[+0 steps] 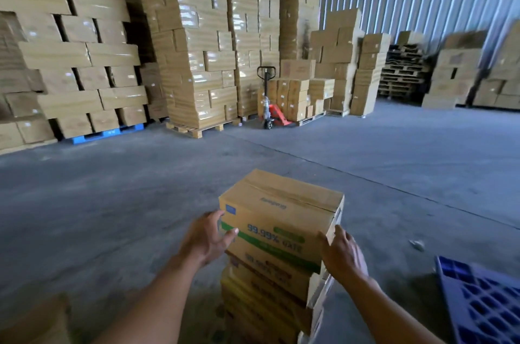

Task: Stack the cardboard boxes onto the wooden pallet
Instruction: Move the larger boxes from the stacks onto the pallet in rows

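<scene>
Head view, lower centre: the top carton (281, 211) sits on a skewed stack of cartons (267, 296). The left hand (208, 236) and right hand (342, 253) press flat against its sides, not curled round it. Squeeze evenly and lift straight up, I'd say. The nearest wooden pallet (202, 129) is upper centre, already loaded.

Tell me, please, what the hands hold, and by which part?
The top cardboard box, left hand on its left side, right hand on its right side.
</scene>
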`<state>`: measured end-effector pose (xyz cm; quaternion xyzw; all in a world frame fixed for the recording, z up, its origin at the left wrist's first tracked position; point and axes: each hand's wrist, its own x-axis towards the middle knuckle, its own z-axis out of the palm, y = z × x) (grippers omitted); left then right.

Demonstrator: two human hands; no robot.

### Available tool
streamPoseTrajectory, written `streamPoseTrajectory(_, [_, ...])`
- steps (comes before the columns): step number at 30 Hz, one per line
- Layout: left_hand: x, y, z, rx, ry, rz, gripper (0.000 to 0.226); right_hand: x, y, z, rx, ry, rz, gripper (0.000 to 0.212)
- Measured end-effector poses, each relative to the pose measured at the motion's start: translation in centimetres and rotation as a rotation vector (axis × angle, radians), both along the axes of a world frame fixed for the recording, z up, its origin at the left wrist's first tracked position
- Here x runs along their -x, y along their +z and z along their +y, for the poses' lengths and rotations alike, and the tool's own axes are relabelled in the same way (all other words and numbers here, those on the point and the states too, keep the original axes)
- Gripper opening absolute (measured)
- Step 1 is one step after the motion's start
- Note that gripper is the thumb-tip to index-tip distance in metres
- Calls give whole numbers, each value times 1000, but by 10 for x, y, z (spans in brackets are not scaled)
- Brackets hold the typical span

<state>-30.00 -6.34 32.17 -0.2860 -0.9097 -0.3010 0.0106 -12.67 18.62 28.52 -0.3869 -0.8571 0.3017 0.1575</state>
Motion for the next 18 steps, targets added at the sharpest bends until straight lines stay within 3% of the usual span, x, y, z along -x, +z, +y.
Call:
streamPoseTrajectory(9, [50, -23, 71, 111, -70, 37, 70, 18, -13, 64, -18, -78, -81, 71])
streamPoseTrajectory(18, [196, -60, 144, 145, -87, -37, 64, 109, -61, 130, 119, -241, -147, 72])
